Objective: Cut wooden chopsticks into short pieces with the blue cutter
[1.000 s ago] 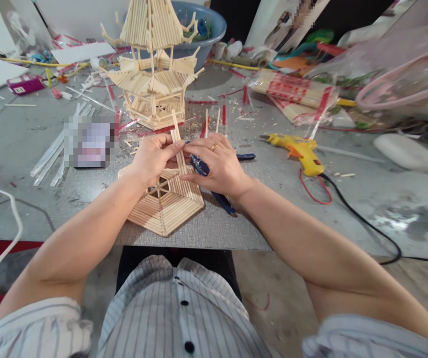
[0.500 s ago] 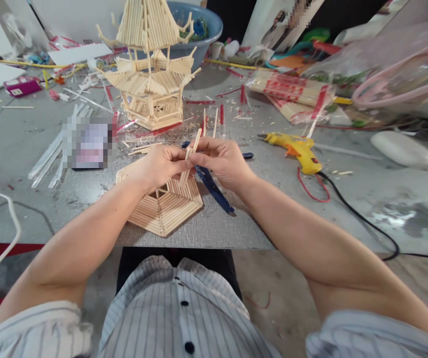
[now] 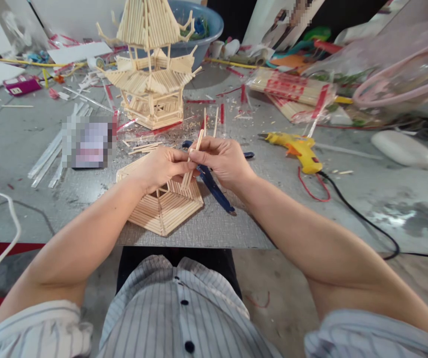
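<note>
A hexagonal roof piece made of thin wooden sticks lies on the grey mat near the table's front edge. My left hand and my right hand meet just above it, both pinched on a short wooden stick that tilts up to the right. Blue-handled pliers lie under my right hand, which also seems to grip their handle. Behind stands a tall stick pagoda.
A yellow glue gun with a black cord lies to the right. Packs of sticks, a blue basin, loose sticks and scraps litter the table. A white cable loops at the left edge.
The stick between my hands has tilted from leaning left to leaning right. My right hand turned and rose a little off the roof piece. The pliers shifted with it.
</note>
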`<state>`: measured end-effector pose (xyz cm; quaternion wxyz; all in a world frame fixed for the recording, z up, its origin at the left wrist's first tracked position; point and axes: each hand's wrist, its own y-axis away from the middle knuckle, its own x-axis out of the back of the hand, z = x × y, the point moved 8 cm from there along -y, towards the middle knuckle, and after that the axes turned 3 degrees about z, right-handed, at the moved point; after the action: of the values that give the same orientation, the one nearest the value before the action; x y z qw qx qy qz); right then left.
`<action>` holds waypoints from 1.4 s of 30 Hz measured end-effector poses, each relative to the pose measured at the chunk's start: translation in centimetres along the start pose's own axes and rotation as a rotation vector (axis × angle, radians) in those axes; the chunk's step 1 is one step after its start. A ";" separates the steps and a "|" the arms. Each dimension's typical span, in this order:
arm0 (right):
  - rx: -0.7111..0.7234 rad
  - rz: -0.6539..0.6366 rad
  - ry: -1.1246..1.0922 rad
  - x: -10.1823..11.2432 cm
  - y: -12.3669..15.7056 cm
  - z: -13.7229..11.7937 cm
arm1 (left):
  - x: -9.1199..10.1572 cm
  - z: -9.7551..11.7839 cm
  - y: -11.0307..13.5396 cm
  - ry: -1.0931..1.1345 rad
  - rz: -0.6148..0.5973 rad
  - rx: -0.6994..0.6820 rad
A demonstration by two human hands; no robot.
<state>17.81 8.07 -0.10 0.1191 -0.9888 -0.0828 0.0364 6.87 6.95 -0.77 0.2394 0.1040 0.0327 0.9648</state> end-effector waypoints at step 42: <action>0.086 0.089 0.056 0.3 0.4 -0.7 | 0.5 2.1 0.3 -0.312 0.187 -0.180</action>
<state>18.20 7.58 0.42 0.1619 -0.9861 -0.0336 0.0173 6.72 6.91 1.40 0.1595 0.2329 -0.1011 0.9540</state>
